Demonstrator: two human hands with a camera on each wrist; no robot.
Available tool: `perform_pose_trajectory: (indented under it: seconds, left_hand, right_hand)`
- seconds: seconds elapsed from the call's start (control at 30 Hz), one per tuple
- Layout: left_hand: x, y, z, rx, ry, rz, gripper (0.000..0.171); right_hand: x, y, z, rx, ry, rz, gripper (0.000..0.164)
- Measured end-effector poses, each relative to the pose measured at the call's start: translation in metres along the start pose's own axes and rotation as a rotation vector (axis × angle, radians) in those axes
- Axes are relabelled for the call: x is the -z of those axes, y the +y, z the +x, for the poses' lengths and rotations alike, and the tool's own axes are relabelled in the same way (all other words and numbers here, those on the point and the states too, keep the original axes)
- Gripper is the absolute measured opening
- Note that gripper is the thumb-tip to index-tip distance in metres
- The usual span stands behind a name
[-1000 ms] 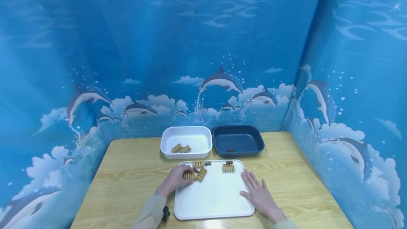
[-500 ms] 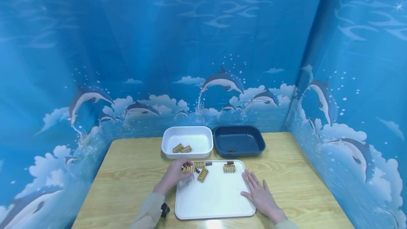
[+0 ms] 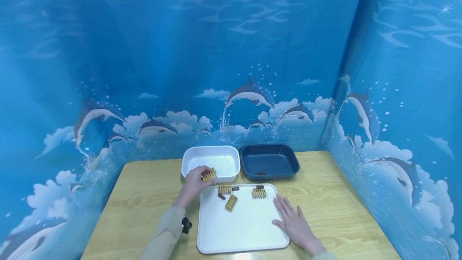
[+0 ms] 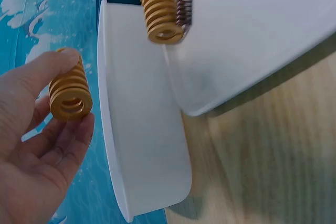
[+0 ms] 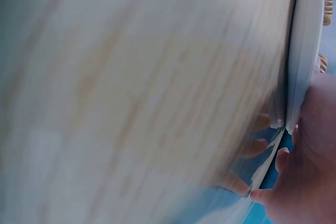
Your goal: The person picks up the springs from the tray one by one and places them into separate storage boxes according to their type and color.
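Note:
My left hand [image 3: 195, 180] pinches a yellow coil spring [image 4: 71, 90] between thumb and fingers, over the near left part of the white bin [image 3: 229, 166]. On the white tray [image 3: 245, 228] lie more yellow springs: one at the back left [image 3: 224, 189], a tilted one [image 3: 231, 202] in front of it and another at the back right [image 3: 258, 193]. Small dark brown springs [image 4: 184, 6] lie among them. My right hand [image 3: 296, 226] rests with straight fingers along the tray's right edge. The springs seen earlier inside the white bin are hidden behind my left hand.
A dark blue bin [image 3: 268, 161] stands right of the white one, holding small brown pieces [image 3: 260, 173]. Both bins sit just behind the tray on a wooden table [image 3: 335, 196]. A blue dolphin-print curtain [image 3: 231, 51] hangs behind and at the sides.
My left hand has lifted a yellow spring off the tray's left side and carried it back over the white bin. The head view shifts slightly; my right hand stays at the tray edge.

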State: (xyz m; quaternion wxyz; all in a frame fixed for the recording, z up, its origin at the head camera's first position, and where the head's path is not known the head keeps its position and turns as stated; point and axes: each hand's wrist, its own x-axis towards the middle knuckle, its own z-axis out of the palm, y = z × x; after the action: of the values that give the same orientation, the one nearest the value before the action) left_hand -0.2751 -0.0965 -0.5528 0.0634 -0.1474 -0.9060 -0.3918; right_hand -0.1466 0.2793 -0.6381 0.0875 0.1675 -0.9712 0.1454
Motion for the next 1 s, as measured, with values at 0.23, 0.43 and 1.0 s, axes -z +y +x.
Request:
perform_pose_trajectory:
  seconds: [0.23,0.43,1.0]
  left_hand:
    - [0.006,-0.007,0.021,0.068,0.075,0.083,0.029]
    - [0.008,-0.01,0.033,0.152,0.044,0.134,0.029]
    - [-0.009,-0.037,0.048,0.188,-0.021,0.219,0.024]
  right_hand:
    - [-0.009,0.007,-0.002,0.029,0.046,-0.01,0.07]
    - [-0.003,0.003,0.0,0.014,0.021,-0.029,0.07]
    - [-0.002,0.0,0.001,0.008,0.021,-0.087,0.07]
